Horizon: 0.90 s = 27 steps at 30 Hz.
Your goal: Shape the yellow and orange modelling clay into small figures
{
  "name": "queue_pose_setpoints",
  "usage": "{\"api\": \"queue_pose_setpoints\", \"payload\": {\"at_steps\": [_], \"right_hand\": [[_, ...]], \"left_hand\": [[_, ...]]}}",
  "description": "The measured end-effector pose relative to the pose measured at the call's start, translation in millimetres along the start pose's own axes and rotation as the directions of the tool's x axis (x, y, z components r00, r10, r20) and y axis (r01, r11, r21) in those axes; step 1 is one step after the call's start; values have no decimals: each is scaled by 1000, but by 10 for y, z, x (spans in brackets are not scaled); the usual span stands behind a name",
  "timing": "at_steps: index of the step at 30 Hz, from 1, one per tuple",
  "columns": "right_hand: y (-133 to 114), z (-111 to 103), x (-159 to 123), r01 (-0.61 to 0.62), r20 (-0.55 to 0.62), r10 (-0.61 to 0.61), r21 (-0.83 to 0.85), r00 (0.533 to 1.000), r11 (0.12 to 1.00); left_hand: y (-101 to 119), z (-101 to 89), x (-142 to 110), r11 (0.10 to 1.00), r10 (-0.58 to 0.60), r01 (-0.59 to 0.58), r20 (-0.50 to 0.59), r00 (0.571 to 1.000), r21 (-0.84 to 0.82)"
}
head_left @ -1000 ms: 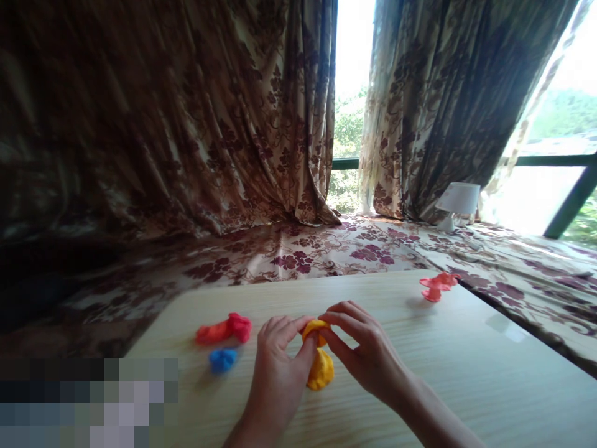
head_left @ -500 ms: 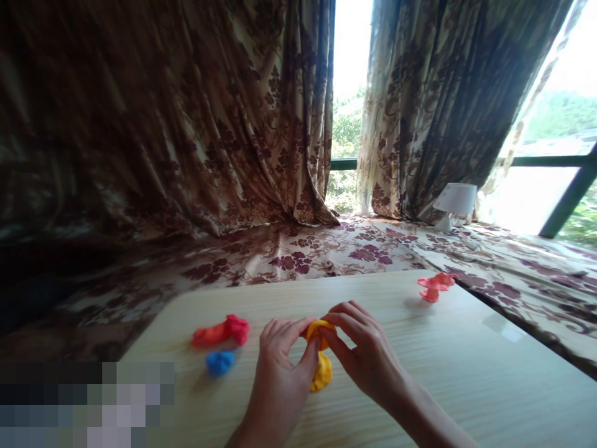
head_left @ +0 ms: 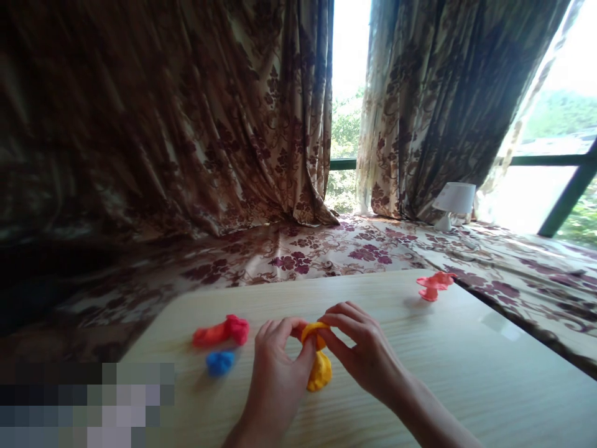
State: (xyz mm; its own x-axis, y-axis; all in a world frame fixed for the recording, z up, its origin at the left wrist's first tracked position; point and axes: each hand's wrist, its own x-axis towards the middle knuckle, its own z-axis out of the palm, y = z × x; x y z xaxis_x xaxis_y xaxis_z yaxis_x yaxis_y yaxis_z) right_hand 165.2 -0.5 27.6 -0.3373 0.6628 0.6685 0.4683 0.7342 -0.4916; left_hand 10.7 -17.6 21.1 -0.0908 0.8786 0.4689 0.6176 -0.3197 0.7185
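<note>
Between my two hands is a piece of yellow modelling clay (head_left: 319, 372), with a rounded lower lobe near the tabletop and a curved upper rim. My left hand (head_left: 283, 367) pinches the left side of that rim between thumb and fingers. On the opposite side my right hand (head_left: 361, 342) pinches the rim with thumb and fingertips. Fingers cover part of the upper clay. To the left lie a red and orange clay lump (head_left: 224, 332) and a smaller blue clay lump (head_left: 219, 363).
The pale wooden table (head_left: 420, 379) carries everything. A coral-coloured clay shape (head_left: 434, 285) with a flared top stands near its far right corner. Behind are a floral cloth surface (head_left: 298, 255), a white lamp (head_left: 455, 199) and patterned curtains (head_left: 252, 112).
My left hand has shifted slightly left, and the yellow clay's upper rim shows more of its curve. The right hand keeps its pinch. The other clay pieces stay put.
</note>
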Motion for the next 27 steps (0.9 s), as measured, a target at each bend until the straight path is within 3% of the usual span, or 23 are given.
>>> {"api": "queue_pose_setpoints", "payload": {"at_steps": [6,12,17,21,27], "right_hand": [[28,-3,5,18,-28,-18,27,999,999],[14,-1,2,-15,-6,15,14,1000,1000],[2,-4,-1,15,-1,-15,1,1000,1000],[-8,-15,2,-9,-2,9,-14,1000,1000],[-3,5,7,21,-38,-23,-35,999,999]], "left_hand": [[-37,18,16,996,89,-89,4,996,-20],[-39,21,8,999,27,-27,-7,1000,-21],[-22,16,5,998,57,-56,-9,998,43],[-27,3,12,999,41,-41,-27,999,4],[-60,8,24,983,182,-182,-1,983,16]]}}
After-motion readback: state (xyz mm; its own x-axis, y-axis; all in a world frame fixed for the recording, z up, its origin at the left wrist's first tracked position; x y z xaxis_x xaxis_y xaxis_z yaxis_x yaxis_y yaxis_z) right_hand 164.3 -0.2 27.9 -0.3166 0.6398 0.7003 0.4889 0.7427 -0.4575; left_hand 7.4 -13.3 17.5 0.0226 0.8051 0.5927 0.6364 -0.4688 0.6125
